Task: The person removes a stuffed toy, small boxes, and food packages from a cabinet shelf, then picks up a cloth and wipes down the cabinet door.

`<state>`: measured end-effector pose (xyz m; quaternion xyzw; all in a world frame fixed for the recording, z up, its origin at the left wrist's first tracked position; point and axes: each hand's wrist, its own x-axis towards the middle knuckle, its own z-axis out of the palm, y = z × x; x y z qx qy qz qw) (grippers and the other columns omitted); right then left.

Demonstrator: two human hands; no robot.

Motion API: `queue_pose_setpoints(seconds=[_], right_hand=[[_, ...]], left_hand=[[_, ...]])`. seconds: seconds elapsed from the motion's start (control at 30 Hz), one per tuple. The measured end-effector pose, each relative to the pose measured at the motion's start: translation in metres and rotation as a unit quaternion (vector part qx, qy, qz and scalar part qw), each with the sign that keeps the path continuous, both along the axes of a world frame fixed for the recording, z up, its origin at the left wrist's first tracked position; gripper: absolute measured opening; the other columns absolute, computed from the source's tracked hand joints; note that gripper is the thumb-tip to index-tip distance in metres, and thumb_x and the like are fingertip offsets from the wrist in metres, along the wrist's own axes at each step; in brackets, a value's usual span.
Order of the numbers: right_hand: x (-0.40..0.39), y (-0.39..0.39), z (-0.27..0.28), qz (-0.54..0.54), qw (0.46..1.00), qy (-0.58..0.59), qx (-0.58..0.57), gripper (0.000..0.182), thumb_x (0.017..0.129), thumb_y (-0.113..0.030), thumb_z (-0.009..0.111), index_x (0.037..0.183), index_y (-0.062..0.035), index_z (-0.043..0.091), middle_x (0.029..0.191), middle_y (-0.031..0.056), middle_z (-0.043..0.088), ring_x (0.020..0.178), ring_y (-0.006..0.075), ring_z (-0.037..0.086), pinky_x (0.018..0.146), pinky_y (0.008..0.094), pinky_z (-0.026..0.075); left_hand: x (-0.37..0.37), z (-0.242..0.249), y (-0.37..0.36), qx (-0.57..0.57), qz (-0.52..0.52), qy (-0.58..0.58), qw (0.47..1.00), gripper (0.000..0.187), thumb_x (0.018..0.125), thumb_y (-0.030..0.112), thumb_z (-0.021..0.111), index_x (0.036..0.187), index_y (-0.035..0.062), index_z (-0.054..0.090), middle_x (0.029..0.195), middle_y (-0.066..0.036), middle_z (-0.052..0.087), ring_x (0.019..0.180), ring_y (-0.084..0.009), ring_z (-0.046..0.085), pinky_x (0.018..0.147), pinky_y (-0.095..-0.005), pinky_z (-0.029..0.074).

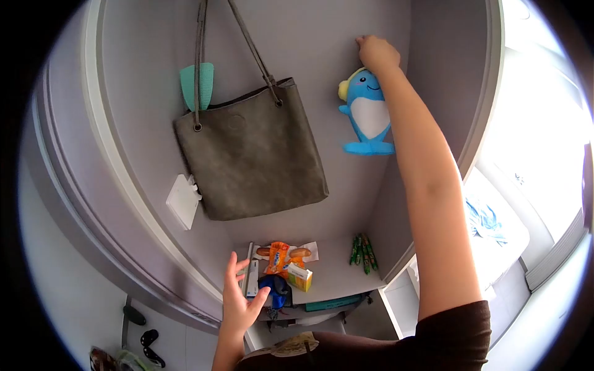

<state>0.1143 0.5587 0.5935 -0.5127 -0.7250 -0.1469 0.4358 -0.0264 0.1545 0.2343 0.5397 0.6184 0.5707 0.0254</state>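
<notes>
Blue plush toy (371, 114): hangs upright just below the right hand (378, 55), against the back wall of the cupboard, with the forearm passing across one side. At the top of the toy, fingers curled in and pressed close together; cannot tell what, if anything, sits pinched between the fingertips, hidden by the hand itself. To the left of that hand and lower, the grey-brown tote bag (253, 161), with a teal object (207, 86) poking out at the top. Far below the same hand, on the shelf (337, 278), a group of green tubes (365, 252).

At the left hand (240, 306), fingers spread, thumb held well apart, palm open in front of the shelf. Just beyond the fingers, a long white box (253, 278); near the thumb, a blue bundle (278, 292). Further right of this hand, an orange packet (276, 256) and a yellow-and-green carton (299, 277).
</notes>
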Motion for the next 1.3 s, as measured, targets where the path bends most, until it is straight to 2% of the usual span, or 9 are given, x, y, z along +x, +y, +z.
queue_pose_setpoints(seconds=[0.5, 0.57, 0.63, 0.7, 0.8, 0.87, 0.93, 1.0, 1.3], right_hand=[[0.011, 0.044, -0.007, 0.134, 0.988, -0.017, 0.073, 0.030, 0.091, -0.028, 0.057, 0.105, -0.0019, 0.061, 0.105, 0.0211, 0.064, 0.103, 0.0387, 0.060, 0.083, 0.0469, 0.049], [0.017, 0.050, -0.020, 0.211, 0.972, 0.017, 0.107, 0.027, 0.092, -0.026, 0.054, 0.097, 0.0001, 0.060, 0.091, 0.0177, 0.066, 0.083, 0.0320, 0.064, 0.071, 0.0413, 0.050], [0.020, 0.082, -0.038, 0.205, 0.976, -0.022, 0.069, 0.058, 0.099, -0.044, 0.033, 0.129, 0.0022, 0.050, 0.128, 0.0275, 0.051, 0.120, 0.0434, 0.047, 0.101, 0.0461, 0.038], [0.041, -0.021, -0.087, 0.405, 0.899, 0.166, -0.029, 0.043, 0.099, -0.033, 0.047, 0.112, 0.0071, 0.055, 0.090, 0.0111, 0.062, 0.078, 0.0196, 0.057, 0.072, 0.0338, 0.048], [0.075, -0.080, -0.237, 0.368, 0.888, 0.251, 0.110, 0.020, 0.091, -0.020, 0.054, 0.083, -0.0017, 0.053, 0.066, 0.0051, 0.050, 0.059, 0.0127, 0.042, 0.054, 0.0301, 0.039], [0.087, -0.106, -0.374, 0.268, 0.924, 0.255, 0.095, 0.019, 0.084, -0.022, 0.065, 0.089, -0.0054, 0.057, 0.080, 0.0090, 0.057, 0.075, 0.0240, 0.054, 0.068, 0.0374, 0.043], [0.106, -0.133, -0.473, 0.117, 0.991, 0.014, -0.063, 0.077, 0.067, -0.035, 0.079, 0.131, -0.0113, 0.044, 0.128, 0.0183, 0.045, 0.119, 0.0397, 0.040, 0.096, 0.0545, 0.031], [0.114, -0.140, -0.525, 0.044, 0.986, -0.080, -0.138, 0.114, 0.055, -0.042, 0.084, 0.148, -0.0182, 0.023, 0.131, 0.0205, 0.042, 0.121, 0.0386, 0.040, 0.095, 0.0535, 0.032], [0.090, -0.138, -0.524, 0.117, 0.952, -0.094, -0.268, 0.120, 0.051, -0.028, 0.084, 0.151, -0.0199, 0.017, 0.128, 0.0207, 0.045, 0.115, 0.0387, 0.044, 0.091, 0.0491, 0.037]], left_hand=[[0.009, -0.004, -0.013, 0.024, 0.051, -0.038, 0.998, 0.075, 0.078, 0.012, 0.070, 0.141, 0.0000, 0.031, 0.115, -0.018, 0.056, 0.107, -0.0269, 0.055, 0.086, -0.0367, 0.045], [0.014, -0.007, -0.008, 0.032, 0.053, -0.051, 0.997, 0.071, 0.079, 0.010, 0.068, 0.140, 0.0009, 0.033, 0.111, -0.015, 0.056, 0.101, -0.0234, 0.056, 0.083, -0.0350, 0.046], [0.015, -0.020, -0.001, 0.001, 0.043, -0.029, 0.999, 0.070, 0.079, 0.009, 0.071, 0.139, 0.0036, 0.036, 0.113, -0.014, 0.057, 0.102, -0.0237, 0.056, 0.083, -0.0347, 0.046], [0.017, -0.046, 0.009, -0.055, 0.026, -0.021, 0.998, 0.067, 0.079, 0.010, 0.072, 0.137, 0.0037, 0.038, 0.115, -0.014, 0.057, 0.104, -0.0244, 0.056, 0.084, -0.0355, 0.046], [0.028, -0.098, 0.016, -0.168, -0.051, -0.017, 0.984, 0.063, 0.079, 0.012, 0.072, 0.134, 0.0054, 0.042, 0.117, -0.014, 0.056, 0.106, -0.0263, 0.056, 0.085, -0.0365, 0.047], [0.040, -0.125, 0.021, -0.208, -0.085, -0.041, 0.974, 0.061, 0.080, 0.014, 0.072, 0.134, 0.0074, 0.043, 0.118, -0.015, 0.055, 0.107, -0.0278, 0.056, 0.085, -0.0372, 0.047], [0.051, -0.139, 0.028, -0.232, -0.104, -0.047, 0.966, 0.061, 0.081, 0.016, 0.072, 0.133, 0.0064, 0.043, 0.118, -0.015, 0.055, 0.106, -0.0282, 0.056, 0.084, -0.0382, 0.048], [0.058, -0.140, 0.035, -0.252, -0.118, -0.047, 0.959, 0.061, 0.081, 0.016, 0.072, 0.133, 0.0062, 0.043, 0.119, -0.015, 0.055, 0.106, -0.0284, 0.056, 0.083, -0.0385, 0.048], [0.073, -0.132, 0.069, -0.268, -0.126, -0.044, 0.954, 0.046, 0.083, 0.014, 0.070, 0.124, 0.0036, 0.051, 0.112, -0.013, 0.060, 0.101, -0.0237, 0.060, 0.084, -0.0344, 0.048]])
